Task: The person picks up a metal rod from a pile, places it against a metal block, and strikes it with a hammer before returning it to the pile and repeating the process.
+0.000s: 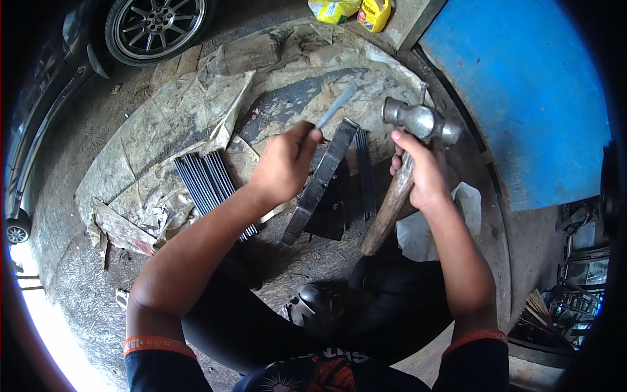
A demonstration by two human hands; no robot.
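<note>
In my left hand [287,163], the fingers are closed around a short grey metal rod [336,106], whose far end is blurred and points up and to the right. My right hand [421,173] grips a ball-peen hammer [421,121] just below its steel head, with the worn wooden handle slanting down to the left. Between the hands a long dark metal bar [320,183] stands over the ground at a slant. Several thin dark rods [209,179] lie in rows left of the bar, and more rods [366,173] lie to its right.
Dirty, torn sheeting [150,137] covers the ground. A car wheel [157,26] stands at the upper left. A yellow container [373,14] and a yellow bag [333,10] are at the top. A blue panel [522,91] fills the upper right. Metal scrap [575,300] lies lower right.
</note>
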